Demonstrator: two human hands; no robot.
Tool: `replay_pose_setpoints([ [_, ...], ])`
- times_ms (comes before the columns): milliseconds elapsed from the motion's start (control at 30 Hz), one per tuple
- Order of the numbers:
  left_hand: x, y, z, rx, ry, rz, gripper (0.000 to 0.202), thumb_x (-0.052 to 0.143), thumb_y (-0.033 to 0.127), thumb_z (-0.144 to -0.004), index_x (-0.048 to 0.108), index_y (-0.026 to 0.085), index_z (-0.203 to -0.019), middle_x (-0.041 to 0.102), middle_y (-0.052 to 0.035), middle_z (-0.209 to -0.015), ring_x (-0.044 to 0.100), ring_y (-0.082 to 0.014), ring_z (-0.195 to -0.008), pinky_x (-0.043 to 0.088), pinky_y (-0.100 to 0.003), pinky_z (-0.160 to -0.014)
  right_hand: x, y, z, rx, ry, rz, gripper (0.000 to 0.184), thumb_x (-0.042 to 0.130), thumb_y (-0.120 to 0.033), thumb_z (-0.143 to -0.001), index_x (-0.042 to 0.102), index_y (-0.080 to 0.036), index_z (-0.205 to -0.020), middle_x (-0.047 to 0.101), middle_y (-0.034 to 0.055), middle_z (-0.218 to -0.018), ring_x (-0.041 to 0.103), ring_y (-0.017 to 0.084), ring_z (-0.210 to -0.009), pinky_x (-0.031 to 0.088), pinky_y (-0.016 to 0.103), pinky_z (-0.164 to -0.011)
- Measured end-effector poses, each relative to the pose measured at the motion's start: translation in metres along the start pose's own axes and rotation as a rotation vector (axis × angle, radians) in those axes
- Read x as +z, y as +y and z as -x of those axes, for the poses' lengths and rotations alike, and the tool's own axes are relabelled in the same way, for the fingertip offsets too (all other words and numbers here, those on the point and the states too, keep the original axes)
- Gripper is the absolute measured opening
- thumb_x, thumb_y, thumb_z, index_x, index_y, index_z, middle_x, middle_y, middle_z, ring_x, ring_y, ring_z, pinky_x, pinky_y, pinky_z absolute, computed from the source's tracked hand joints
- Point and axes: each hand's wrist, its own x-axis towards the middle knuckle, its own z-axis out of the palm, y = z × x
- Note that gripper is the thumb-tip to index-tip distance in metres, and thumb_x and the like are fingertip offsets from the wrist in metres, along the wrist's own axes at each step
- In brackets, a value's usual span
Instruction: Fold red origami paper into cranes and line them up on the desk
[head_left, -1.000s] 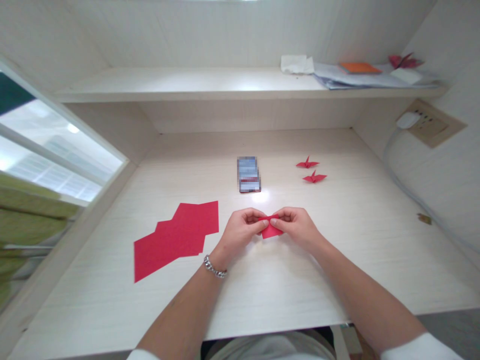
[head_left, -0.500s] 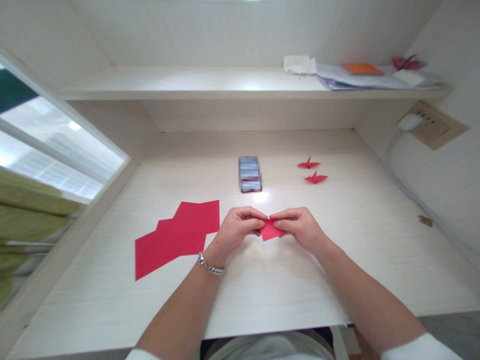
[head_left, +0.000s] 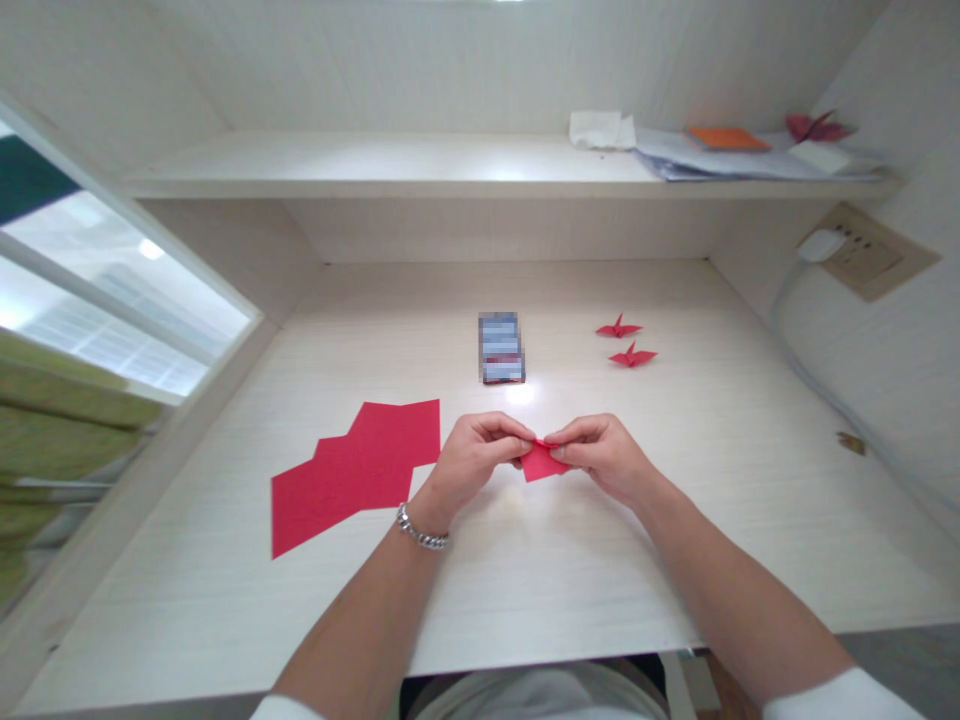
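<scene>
A small folded piece of red paper (head_left: 543,464) is held just above the desk between both hands. My left hand (head_left: 486,450) pinches its upper left edge between thumb and fingers. On the other side, my right hand (head_left: 600,452) is closed on the upper right edge, thumb tip against the paper. The fingers hide part of the folds. Left of my left hand lie overlapping sheets of red paper (head_left: 360,465). Two finished red paper cranes, an upper crane (head_left: 619,328) and a lower crane (head_left: 632,357), rest on the desk beyond my right hand.
A phone (head_left: 502,348) with a blurred screen lies beyond the hands. Above the desk runs a shelf (head_left: 360,160) bearing papers (head_left: 679,165), an orange pad (head_left: 727,139) and a larger paper crane (head_left: 817,128). A cable (head_left: 799,365) hangs from the wall socket (head_left: 870,255) on the right.
My right thumb and fingertips have shifted slightly along the paper's top edge, where a raised fold now shows. My left hand has kept its place.
</scene>
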Motion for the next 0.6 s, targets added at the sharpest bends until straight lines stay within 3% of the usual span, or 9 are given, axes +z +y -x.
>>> replay_pose_setpoints([
  [133,0.0,0.002,0.001,0.043,-0.011,-0.141,0.009,0.067,0.012,-0.071,0.074,0.015,-0.076,0.069,-0.0034,-0.065,0.06,-0.0116,-0.06,0.048,-0.022,-0.058,-0.004,-0.004,0.0,0.146,-0.122,-0.043,0.026,0.075,-0.037,-0.069,0.075,-0.016,-0.084,0.072,0.0082,-0.08,0.066,0.019,-0.072,0.053,0.03,-0.063],
  [267,0.0,0.001,0.002,0.053,-0.052,-0.233,0.01,0.066,0.013,-0.073,0.074,0.014,-0.078,0.069,-0.003,-0.067,0.06,-0.011,-0.06,0.047,-0.021,-0.058,-0.003,0.0,-0.004,0.197,-0.041,0.011,0.027,0.076,-0.038,-0.068,0.074,-0.015,-0.082,0.07,0.0052,-0.073,0.063,0.015,-0.065,0.051,0.026,-0.058],
  [400,0.002,-0.001,0.001,0.05,-0.046,-0.24,0.01,0.067,0.015,-0.074,0.074,0.015,-0.081,0.071,-0.0037,-0.073,0.061,-0.0115,-0.065,0.049,-0.02,-0.06,-0.001,0.007,-0.005,0.121,-0.019,0.094,0.027,0.082,-0.032,-0.06,0.075,-0.015,-0.081,0.071,0.0043,-0.072,0.062,0.014,-0.062,0.048,0.026,-0.059],
  [600,0.003,-0.004,0.0,0.049,0.03,-0.147,0.01,0.073,0.017,-0.069,0.071,0.014,-0.078,0.071,-0.0046,-0.079,0.064,-0.0138,-0.072,0.052,-0.023,-0.066,-0.002,0.008,-0.004,0.012,-0.001,0.212,0.025,0.079,-0.033,-0.065,0.076,-0.016,-0.084,0.074,0.0061,-0.076,0.064,0.015,-0.064,0.047,0.026,-0.061],
])
